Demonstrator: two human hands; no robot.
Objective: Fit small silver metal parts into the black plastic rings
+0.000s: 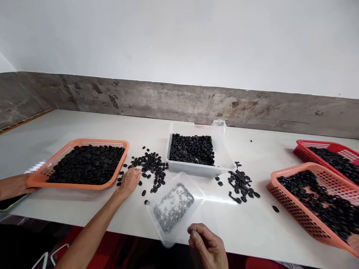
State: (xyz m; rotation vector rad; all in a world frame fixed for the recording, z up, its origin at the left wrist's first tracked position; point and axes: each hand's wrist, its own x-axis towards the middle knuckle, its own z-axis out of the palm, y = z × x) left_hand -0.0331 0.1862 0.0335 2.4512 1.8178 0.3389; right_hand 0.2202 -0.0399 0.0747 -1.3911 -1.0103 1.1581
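1. White wall (179,41) over a stained grey band (168,99); pale table (126,129) below.
2. Black oval plastic pieces (153,164) loose in a pile, left of table centre, between the left orange basket and the white translucent tray.
3. Left hand (131,180) down at the pile's left side, fingers bent onto it; tips hidden, can't tell if a piece is gripped.
4. Right hand (209,243) at table's front edge, fingers curled, thumb close to index finger; can't tell if anything is pinched.
5. Clear plastic box (198,198) just left of right hand, set askew, near corner jutting past front edge; small silvery pieces (171,220) inside.
6. White translucent tray (193,169) mid-table behind the box, black pieces heaped toward its left.
7. Left orange basket (81,186) near table's left end, full of black pieces; co-worker's hand (21,185) on its near left corner.
8. Second black pile (241,185) right of tray.
9. Right orange basket (297,216) and red basket (304,155) behind it, toward table's right end, both holding black pieces.
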